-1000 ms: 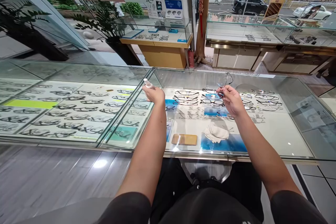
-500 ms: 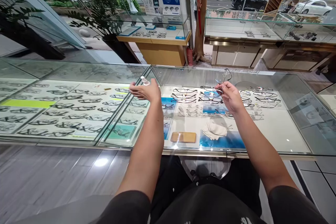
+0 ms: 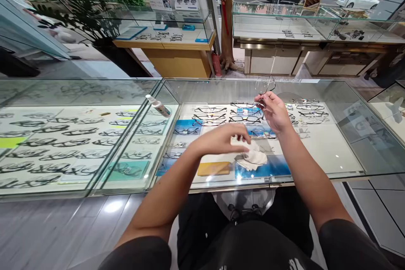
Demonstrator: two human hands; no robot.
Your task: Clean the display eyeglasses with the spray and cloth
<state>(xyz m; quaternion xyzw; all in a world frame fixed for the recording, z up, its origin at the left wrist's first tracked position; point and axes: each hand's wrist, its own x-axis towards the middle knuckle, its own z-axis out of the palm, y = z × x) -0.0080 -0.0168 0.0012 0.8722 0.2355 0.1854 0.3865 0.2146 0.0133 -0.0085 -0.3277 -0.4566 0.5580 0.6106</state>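
Note:
In my right hand (image 3: 274,112) is a pair of eyeglasses (image 3: 265,86), thin-framed, raised over the far part of the glass display case (image 3: 335,177). My left hand (image 3: 226,139) hovers above a crumpled cream cloth (image 3: 252,158), thumb and fingers apart, holding nothing; whether the fingertips touch the cloth I cannot tell. A white spray bottle (image 3: 158,106) stands on the glass to the left. Closer to the front edge lies a yellow-brown eyeglass case (image 3: 213,168), left of the cloth.
Rows of eyeglass frames (image 3: 245,119) lie under the glass, with more in the left display section (image 3: 66,143). Beyond stand a wooden-based showcase (image 3: 177,61) and another glass counter (image 3: 268,46). A red fire extinguisher (image 3: 216,64) is beside a tree trunk.
My left hand has left the spray bottle standing on the glass and moved right to above the cloth. My right hand still holds the eyeglasses up. The view has shifted slightly.

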